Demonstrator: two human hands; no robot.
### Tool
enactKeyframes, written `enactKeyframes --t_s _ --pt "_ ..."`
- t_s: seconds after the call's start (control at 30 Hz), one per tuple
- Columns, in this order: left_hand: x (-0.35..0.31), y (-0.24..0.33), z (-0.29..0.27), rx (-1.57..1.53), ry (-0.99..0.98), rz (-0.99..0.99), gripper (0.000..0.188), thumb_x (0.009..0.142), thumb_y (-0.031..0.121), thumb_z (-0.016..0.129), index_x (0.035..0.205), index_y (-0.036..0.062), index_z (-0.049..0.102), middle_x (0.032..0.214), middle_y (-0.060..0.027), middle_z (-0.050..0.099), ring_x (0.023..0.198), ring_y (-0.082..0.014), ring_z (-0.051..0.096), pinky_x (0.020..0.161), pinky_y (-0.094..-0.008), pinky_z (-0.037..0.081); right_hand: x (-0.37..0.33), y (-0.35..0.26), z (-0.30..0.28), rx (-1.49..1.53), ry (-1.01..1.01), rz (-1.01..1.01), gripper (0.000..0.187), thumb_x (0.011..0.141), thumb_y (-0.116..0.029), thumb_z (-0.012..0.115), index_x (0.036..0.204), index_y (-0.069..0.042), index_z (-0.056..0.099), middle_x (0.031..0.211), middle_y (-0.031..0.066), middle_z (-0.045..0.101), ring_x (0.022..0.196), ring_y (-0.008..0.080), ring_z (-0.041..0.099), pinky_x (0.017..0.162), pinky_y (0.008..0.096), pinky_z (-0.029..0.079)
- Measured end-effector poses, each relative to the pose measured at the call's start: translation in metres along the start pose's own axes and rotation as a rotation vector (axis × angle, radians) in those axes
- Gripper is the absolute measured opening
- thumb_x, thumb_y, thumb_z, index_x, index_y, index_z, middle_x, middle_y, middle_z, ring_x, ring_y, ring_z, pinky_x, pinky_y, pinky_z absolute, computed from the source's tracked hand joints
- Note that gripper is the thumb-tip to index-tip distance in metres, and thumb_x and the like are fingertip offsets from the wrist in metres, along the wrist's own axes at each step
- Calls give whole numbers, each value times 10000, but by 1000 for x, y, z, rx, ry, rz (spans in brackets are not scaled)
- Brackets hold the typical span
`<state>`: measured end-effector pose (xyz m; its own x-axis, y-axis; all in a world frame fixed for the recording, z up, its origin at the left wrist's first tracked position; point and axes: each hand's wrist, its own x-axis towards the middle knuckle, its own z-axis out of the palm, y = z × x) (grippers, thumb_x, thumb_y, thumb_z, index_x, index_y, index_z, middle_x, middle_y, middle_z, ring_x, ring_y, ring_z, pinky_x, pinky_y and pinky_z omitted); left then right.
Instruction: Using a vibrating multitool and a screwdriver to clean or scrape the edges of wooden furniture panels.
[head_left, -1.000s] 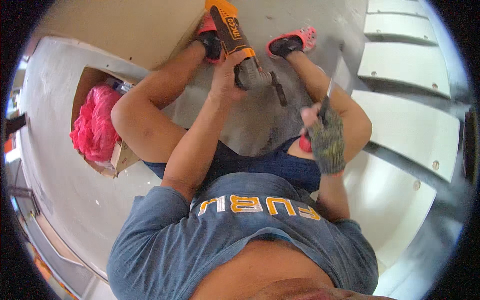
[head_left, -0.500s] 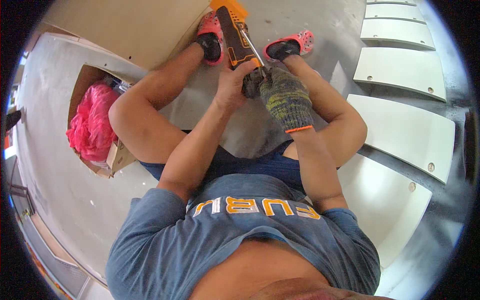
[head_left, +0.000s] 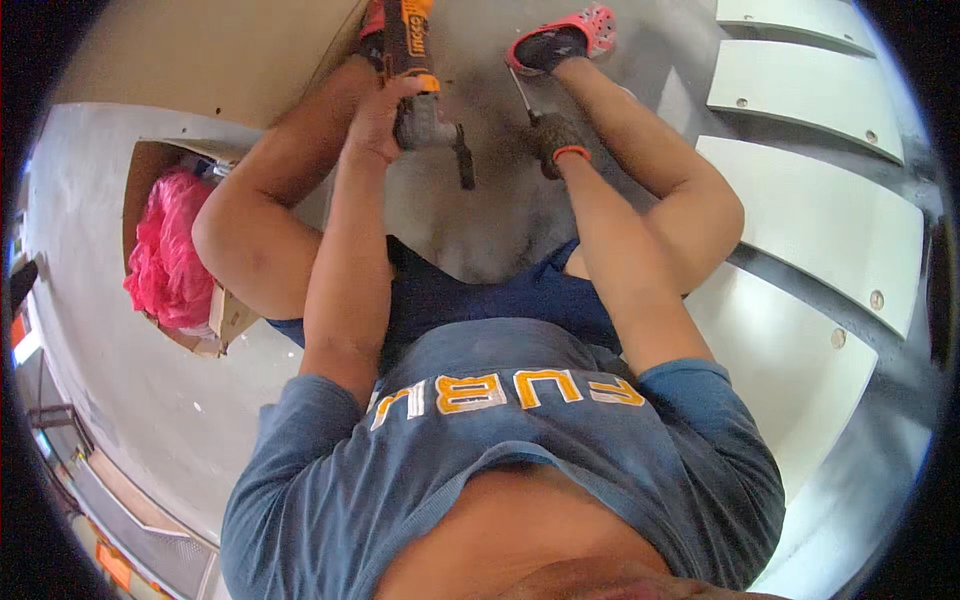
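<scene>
Nearest is the blue T-shirt [head_left: 500,345] of the seated person, then the dark blue shorts [head_left: 480,300]. The bare left hand [head_left: 378,122] is closed around a black-and-orange power tool [head_left: 405,60], which is held between the legs, its grey head toward the right. The gloved right hand [head_left: 558,142] grasps a tool with a thin metal shaft [head_left: 522,92]; its handle is mostly hidden. This shaft points toward a red clog [head_left: 598,32], farther away. White panels [head_left: 815,225] lie in a row at right.
</scene>
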<state>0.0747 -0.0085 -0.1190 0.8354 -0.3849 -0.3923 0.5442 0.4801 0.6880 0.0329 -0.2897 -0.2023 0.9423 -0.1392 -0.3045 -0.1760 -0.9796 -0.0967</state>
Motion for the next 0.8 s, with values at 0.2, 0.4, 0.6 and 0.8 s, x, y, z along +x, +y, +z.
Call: enactKeyframes --t_s 0.2,0.4,0.6,0.8 --pt "5 -17 1 20 -141 -146 357 853 244 625 1106 -6 602 908 -144 684 733 -269 684 669 -420 598 2 19 28 51 -132 -87 446 871 -431 601 1103 -57 670 1031 194 690 873 340 668 797 441 529" --pt "-1 4 45 65 -358 -272 333 863 236 618 1101 3 620 929 -123 682 732 -250 687 666 -420 603 -33 -40 -100 1634 -324 123 434 852 -452 713 1034 -79 586 860 58 640 593 161 572 560 303 519" --pt "1 -8 86 504 -159 -99 405 875 281 686 1147 -11 619 975 -80 674 840 -191 661 753 -311 552 -41 -45 -74 1694 11 -175 387 875 -348 711 1109 -63 593 967 56 660 731 186 638 657 325 551" --pt "-30 -5 86 565 149 191 341 900 247 678 1153 21 647 1017 -76 685 915 -127 633 806 -280 513 -40 -37 -75 2127 -263 -21 378 892 -300 680 1159 -50 585 1046 74 661 913 192 650 782 327 559"
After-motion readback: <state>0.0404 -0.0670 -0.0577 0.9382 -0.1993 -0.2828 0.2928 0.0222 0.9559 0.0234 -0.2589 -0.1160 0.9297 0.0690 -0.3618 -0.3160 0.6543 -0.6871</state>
